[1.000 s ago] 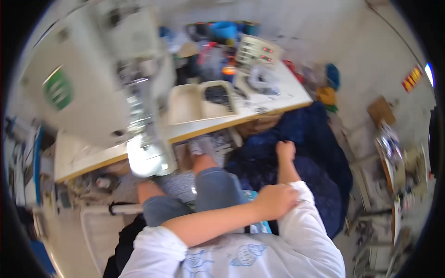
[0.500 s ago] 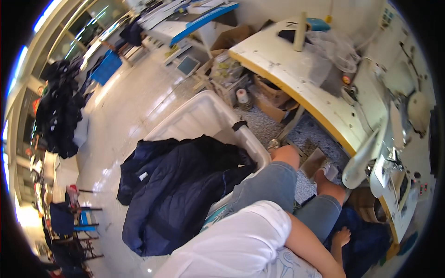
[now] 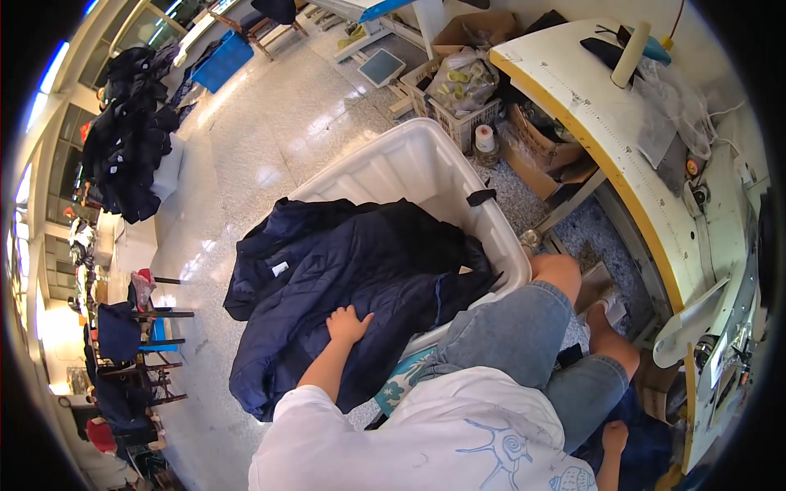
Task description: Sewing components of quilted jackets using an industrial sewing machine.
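Note:
My left hand [image 3: 350, 325] lies on a navy quilted jacket [image 3: 327, 270], its fingers spread over the fabric. The jacket is draped over a white plastic bin [image 3: 393, 155] to my left, with its lower part hanging outside; a small white label shows on it. Low on the right, beside my thigh, my right hand [image 3: 614, 438] is closed with curled fingers next to dark blue cloth [image 3: 647, 430]. What it holds, if anything, is hidden.
To my right stands a white sewing table [image 3: 573, 90] with a yellow edge and a sewing machine [image 3: 720, 352]. Beyond the bin are a crate with a bagged load [image 3: 467, 82], a thread cone [image 3: 485, 139] and cardboard boxes. Dark garments [image 3: 127, 139] are heaped at the far left.
My left arm has come into view and the hand now rests on the jacket. The view has turned left. My right hand stays low by the dark blue cloth.

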{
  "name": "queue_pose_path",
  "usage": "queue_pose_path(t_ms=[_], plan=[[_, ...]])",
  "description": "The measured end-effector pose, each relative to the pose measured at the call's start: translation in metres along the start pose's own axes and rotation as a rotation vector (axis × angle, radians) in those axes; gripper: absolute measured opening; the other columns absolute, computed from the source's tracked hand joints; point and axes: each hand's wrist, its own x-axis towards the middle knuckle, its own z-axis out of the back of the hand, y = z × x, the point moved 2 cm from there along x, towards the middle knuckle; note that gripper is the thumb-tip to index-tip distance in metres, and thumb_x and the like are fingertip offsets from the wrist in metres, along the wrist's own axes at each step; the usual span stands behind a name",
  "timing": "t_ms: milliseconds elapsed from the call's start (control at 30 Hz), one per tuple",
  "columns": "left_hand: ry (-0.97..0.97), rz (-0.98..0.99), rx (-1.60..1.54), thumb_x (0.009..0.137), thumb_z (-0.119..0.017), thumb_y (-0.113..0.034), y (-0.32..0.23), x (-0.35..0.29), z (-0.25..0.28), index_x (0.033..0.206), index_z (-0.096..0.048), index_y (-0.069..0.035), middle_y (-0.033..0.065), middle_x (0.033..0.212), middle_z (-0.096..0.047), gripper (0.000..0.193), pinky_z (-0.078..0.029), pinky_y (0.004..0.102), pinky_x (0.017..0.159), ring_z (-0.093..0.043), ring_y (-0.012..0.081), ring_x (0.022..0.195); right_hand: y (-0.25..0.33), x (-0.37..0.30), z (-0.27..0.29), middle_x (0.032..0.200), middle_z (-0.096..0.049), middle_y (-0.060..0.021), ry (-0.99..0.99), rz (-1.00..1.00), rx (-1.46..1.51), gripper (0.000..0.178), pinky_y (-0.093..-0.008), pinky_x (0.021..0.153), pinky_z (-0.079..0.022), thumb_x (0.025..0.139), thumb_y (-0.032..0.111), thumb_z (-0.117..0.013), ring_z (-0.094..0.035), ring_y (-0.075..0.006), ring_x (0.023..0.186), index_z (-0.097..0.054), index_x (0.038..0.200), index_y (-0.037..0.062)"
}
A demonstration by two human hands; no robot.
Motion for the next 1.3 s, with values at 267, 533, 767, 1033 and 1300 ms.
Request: queue_pose_path(t_ms=[267,533,767,1033,1300], plan=[[0.077,-0.05,-0.29,0.088,-0.046,-0.028,-0.035,0.023,0.017,0.089,-0.065,-0.002,0.0175,0.087,-0.066,0.032,-0.048,0.0413,0.075,-0.062,0.0346,0.083,0.132,0.018,0.098,0.069,-0.061,-0.0131,-0.051,0.256,0.458,0.008,-0.0322,0.06,-0.047,0.079,0.006,-0.057,-0.062,-0.022,0.064,-0.06,0.083,-0.0004],[0.877,-1.102,-1.188,0.094,-0.047,-0.018,-0.146,-0.157,0.254,0.071,-0.048,0.002,0.0035,0.062,-0.048,0.03,-0.037,0.0292,0.056,-0.039,0.0097,0.06,0.37,-0.04,0.175,0.124,-0.047,-0.0187,0.015,1.097,0.542,0.058,-0.0404,0.097,-0.037,0.06,0.004,-0.071,-0.045,-0.0342,0.117,-0.054,0.115,0.0044],[0.584,-1.051,-0.916,0.082,-0.065,-0.026,-0.147,-0.149,0.294,0.085,-0.058,-0.001,0.0101,0.076,-0.058,0.026,-0.044,0.0282,0.068,-0.055,0.0177,0.072,0.425,-0.034,0.164,0.077,-0.055,-0.0022,0.006,1.725,0.242,0.032,-0.0372,0.079,-0.042,0.051,0.018,-0.068,-0.056,-0.0237,0.078,-0.059,0.081,0.0129],[0.865,-0.52,0.297,0.069,-0.063,-0.037,0.02,-0.03,0.123,0.118,-0.056,0.0,0.0212,0.121,-0.055,0.062,-0.041,0.037,0.095,-0.055,0.0323,0.11,0.356,-0.032,0.178,0.07,-0.051,-0.0083,-0.065,1.541,0.386,0.036,-0.0378,0.063,-0.039,0.046,0.024,-0.071,-0.053,-0.0293,0.069,-0.057,0.075,0.0076],[-0.505,-0.408,-0.132,0.07,-0.061,-0.013,-0.024,-0.023,0.386,0.098,-0.064,-0.014,0.0128,0.096,-0.064,0.028,-0.048,0.0407,0.079,-0.06,0.0323,0.092,0.4,-0.064,0.208,0.076,-0.051,-0.0059,0.071,1.727,0.497,0.041,-0.0363,0.06,-0.038,0.043,0.021,-0.07,-0.053,-0.0269,0.073,-0.056,0.079,0.0081]])
